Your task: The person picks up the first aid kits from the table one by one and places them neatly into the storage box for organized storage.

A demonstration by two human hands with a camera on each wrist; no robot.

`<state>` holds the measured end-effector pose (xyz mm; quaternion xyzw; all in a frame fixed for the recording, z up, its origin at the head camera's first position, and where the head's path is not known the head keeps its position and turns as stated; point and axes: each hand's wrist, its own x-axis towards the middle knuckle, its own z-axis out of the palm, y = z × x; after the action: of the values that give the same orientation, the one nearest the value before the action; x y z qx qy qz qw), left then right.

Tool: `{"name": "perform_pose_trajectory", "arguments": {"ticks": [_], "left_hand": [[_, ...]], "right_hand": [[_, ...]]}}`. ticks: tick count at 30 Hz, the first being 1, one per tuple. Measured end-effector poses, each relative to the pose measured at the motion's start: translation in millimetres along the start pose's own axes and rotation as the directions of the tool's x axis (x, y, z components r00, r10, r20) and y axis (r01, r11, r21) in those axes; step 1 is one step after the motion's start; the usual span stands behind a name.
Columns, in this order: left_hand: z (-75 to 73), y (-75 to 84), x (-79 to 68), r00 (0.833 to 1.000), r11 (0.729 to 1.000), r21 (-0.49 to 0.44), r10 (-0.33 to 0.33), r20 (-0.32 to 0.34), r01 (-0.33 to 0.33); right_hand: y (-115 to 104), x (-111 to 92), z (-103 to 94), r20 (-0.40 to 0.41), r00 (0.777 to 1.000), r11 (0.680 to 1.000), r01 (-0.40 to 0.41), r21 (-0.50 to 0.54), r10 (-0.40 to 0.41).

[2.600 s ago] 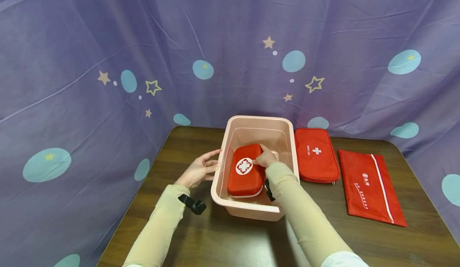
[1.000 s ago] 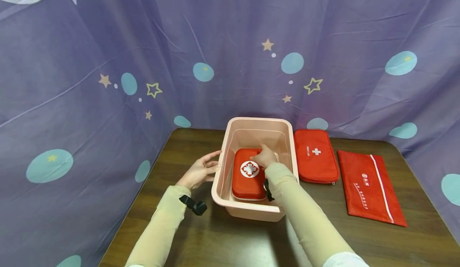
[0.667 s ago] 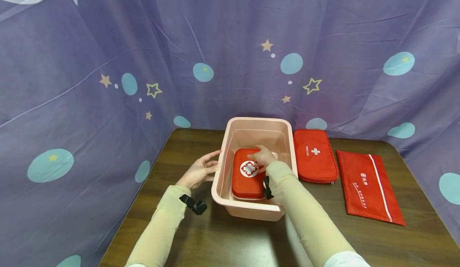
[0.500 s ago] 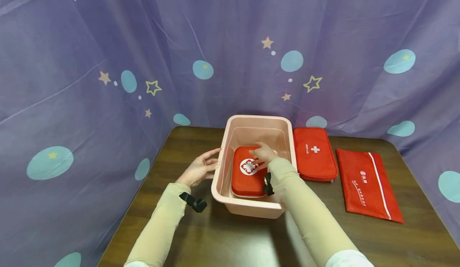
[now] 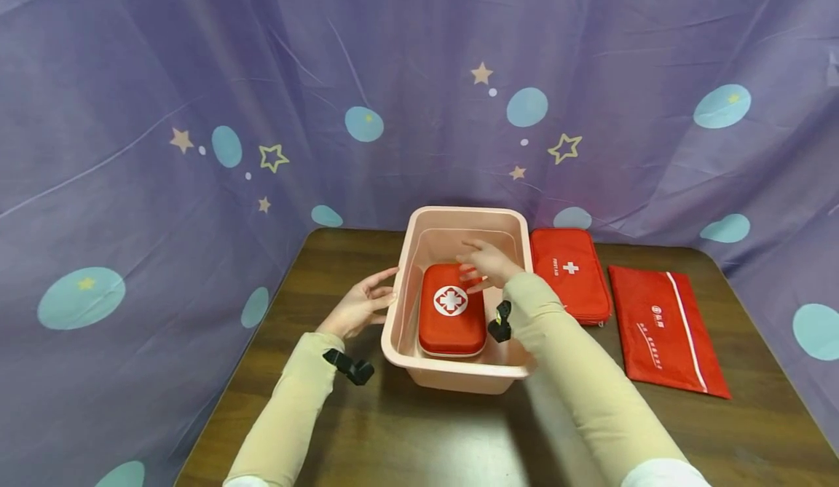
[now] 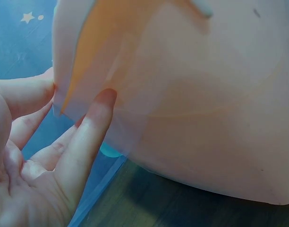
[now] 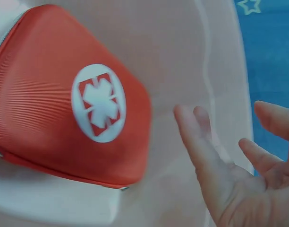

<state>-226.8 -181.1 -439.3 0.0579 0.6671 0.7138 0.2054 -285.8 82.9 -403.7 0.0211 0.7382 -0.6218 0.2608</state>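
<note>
A pale pink plastic bin [image 5: 459, 381] stands on the wooden table, with a red hard-shell first aid case [image 5: 452, 335] lying flat inside it. The case bears a white oval with a cross emblem, and its zip edge shows in the right wrist view. My right hand [image 5: 488, 263] hovers over the bin's right side with fingers spread, apart from the case [image 7: 45, 123]. At the bin's left side, my left hand [image 5: 356, 309] touches the wall near the rim with extended fingers. In the left wrist view the thumb [image 6: 99, 111] lies against the bin's outer wall.
Right of the bin lies a red first aid pouch [image 5: 573, 283] with a white cross. Farther right is a flat red zip bag [image 5: 655, 327] with white print. A purple patterned curtain [image 5: 419, 145] hangs behind and left of the table [image 5: 419, 436].
The red case has turned straighter and settled flat in the bin. My right hand has let go of it, rising and moving right with fingers spreading. My left hand stays at the bin's side.
</note>
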Motion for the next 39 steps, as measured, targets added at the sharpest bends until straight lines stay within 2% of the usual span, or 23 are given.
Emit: {"name": "perform_pose_trajectory", "arguments": {"ticks": [7,15,22,31,39], "left_hand": [[-0.3,2.2,-1.2,1.000,1.000,-0.005,0.011,0.015,-0.011],[0.7,2.1,-0.7,1.000,1.000,-0.011,0.002,0.018,-0.002],[0.3,3.0,-1.3,1.000,1.000,-0.016,-0.005,0.014,0.005],[-2.2,-0.1,0.6,1.000,1.000,-0.023,0.003,0.022,-0.003],[0.0,-1.8,2.3,1.000,1.000,-0.027,-0.001,0.012,0.001]], "right_hand": [[-17.9,-17.0,-12.8,0.038,0.998,0.999,0.051,0.009,-0.051],[-25.5,-38.6,-24.6,0.088,0.991,0.995,0.098,0.027,-0.100],[-20.5,-51.4,-36.0,0.160,0.979,0.991,0.131,-0.010,-0.128],[-5.9,-68.5,-51.5,0.143,0.979,0.988,0.151,-0.026,-0.146],[13.6,-80.6,-69.8,0.133,0.985,0.994,0.106,0.006,-0.106]]}}
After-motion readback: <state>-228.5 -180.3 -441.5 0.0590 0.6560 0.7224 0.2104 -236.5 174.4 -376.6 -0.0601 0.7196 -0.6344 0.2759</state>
